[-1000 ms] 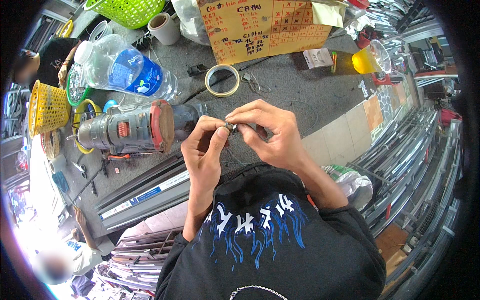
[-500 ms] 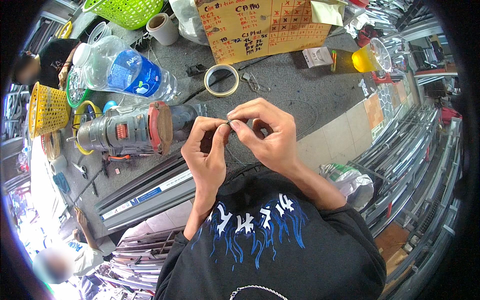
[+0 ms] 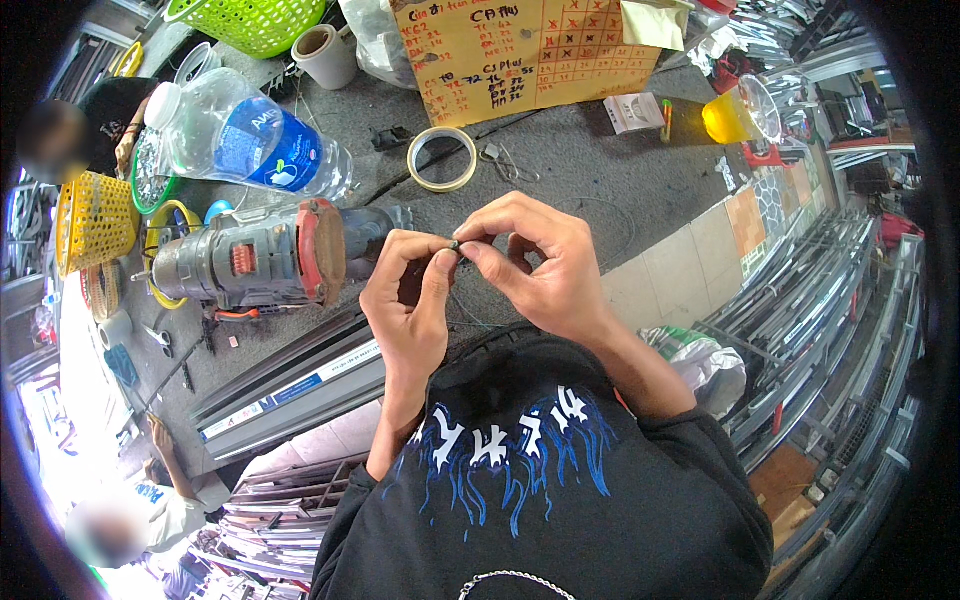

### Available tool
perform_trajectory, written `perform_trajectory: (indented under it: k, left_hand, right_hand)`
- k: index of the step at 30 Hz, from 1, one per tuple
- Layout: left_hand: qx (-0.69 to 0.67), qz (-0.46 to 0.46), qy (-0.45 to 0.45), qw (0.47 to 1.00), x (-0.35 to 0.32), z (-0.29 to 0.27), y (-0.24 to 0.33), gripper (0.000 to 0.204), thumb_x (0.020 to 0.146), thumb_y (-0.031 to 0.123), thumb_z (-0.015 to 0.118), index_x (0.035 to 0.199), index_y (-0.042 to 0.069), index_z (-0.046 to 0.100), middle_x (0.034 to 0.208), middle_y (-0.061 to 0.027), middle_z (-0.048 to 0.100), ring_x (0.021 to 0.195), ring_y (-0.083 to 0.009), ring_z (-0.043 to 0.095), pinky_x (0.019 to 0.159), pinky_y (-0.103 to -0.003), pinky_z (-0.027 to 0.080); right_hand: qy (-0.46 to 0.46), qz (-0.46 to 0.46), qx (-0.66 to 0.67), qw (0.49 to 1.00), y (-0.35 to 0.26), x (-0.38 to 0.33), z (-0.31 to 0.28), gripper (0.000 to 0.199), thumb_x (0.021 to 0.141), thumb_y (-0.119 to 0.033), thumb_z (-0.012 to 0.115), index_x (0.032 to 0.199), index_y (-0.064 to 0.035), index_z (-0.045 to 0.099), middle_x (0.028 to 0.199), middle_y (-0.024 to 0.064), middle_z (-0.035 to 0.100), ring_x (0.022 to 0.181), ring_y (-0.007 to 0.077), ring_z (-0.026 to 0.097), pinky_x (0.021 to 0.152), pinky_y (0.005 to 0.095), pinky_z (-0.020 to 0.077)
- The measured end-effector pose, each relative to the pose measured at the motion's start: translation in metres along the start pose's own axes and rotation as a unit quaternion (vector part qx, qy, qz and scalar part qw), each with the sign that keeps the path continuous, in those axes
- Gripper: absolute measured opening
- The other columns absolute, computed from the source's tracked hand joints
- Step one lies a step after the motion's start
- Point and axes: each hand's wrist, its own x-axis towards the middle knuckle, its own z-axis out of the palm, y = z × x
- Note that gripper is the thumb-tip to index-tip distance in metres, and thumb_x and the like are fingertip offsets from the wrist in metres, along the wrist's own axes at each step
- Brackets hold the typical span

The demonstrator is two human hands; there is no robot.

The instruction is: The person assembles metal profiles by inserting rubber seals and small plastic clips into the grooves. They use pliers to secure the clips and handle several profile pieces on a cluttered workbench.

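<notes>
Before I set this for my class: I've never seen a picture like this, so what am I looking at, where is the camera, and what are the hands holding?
This is one round, wide-angle picture from a camera worn on a person's head, looking down. No machine: just two bare hands. The left hand and right hand pinch a tiny dark part between their fingertips; what it is cannot be told. On the grey worktop lie a power tool, a water bottle, a tape roll and a cardboard sheet.
</notes>
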Motion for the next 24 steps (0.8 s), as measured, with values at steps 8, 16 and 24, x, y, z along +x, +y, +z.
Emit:
perform_trajectory:
  k: [8,16,24]
  left_hand:
    - [0.014,-0.020,0.041,0.999,-0.0021,0.0031,0.0018,0.005,0.105,0.000,0.070,0.104,-0.004,0.073,0.095,-0.0017,0.066,0.082,-0.0059,0.057,0.070,-0.022,0.044]
    - [-0.099,-0.077,0.027,0.992,-0.0039,0.0026,-0.0002,0.008,0.106,0.002,0.069,0.104,-0.004,0.073,0.092,0.0002,0.064,0.078,-0.0049,0.055,0.067,-0.021,0.042]
    - [-0.150,-0.111,0.031,0.982,-0.0050,-0.0001,-0.0031,0.007,0.105,0.003,0.072,0.105,-0.003,0.074,0.092,-0.0001,0.064,0.077,-0.0055,0.055,0.066,-0.022,0.042]
  right_hand:
    - [0.016,-0.019,-0.017,1.000,0.0007,-0.0025,0.0062,0.008,0.098,-0.004,0.076,0.106,-0.0037,0.076,0.105,0.0056,0.077,0.083,0.0091,0.069,0.062,0.0242,0.0495]
    - [0.052,-0.061,-0.050,0.996,-0.0001,-0.0022,0.0091,0.011,0.094,0.000,0.078,0.103,-0.0044,0.075,0.103,0.0065,0.076,0.082,0.0131,0.070,0.059,0.0266,0.0512]
    - [0.039,-0.160,-0.138,0.977,-0.0030,-0.0006,0.0039,0.022,0.086,-0.001,0.081,0.107,-0.0048,0.075,0.103,0.0087,0.074,0.092,0.0302,0.071,0.079,0.0408,0.0605]
